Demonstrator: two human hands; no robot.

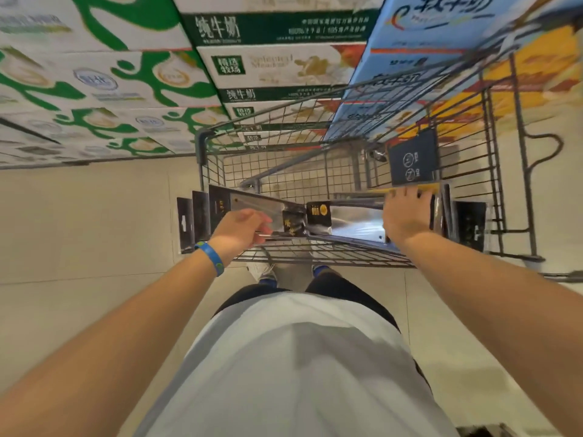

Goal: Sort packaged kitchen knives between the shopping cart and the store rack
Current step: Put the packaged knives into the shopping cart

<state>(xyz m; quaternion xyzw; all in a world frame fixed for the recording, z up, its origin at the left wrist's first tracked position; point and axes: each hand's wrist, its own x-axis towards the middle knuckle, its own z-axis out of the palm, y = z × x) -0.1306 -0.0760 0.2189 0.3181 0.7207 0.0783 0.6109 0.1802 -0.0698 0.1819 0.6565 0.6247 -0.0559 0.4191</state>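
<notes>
Stacked milk cartons (132, 74) fill the upper part of the frame, green-and-white at the left and blue at the right. Below them, at centre right, I see the wire shopping cart (501, 171) from above. The knife packages (356, 219), on black backing cards, lie side by side across its near end, and the cards at the left stick out past the cart's side. A cleaver package (252, 205) sits at the left of the row.

The left hand (241, 230) is right over the near edge of the cleaver package. Its fingers are curled under and its thumb is on top, but I cannot tell whether they pinch the package or the cart's bar beneath.

The right hand (405, 216) lies palm down on the packages at the right. Its fingers are pressed together and the tips are hooked over their far edge.

A blue wristband (211, 258) circles the left wrist.
</notes>
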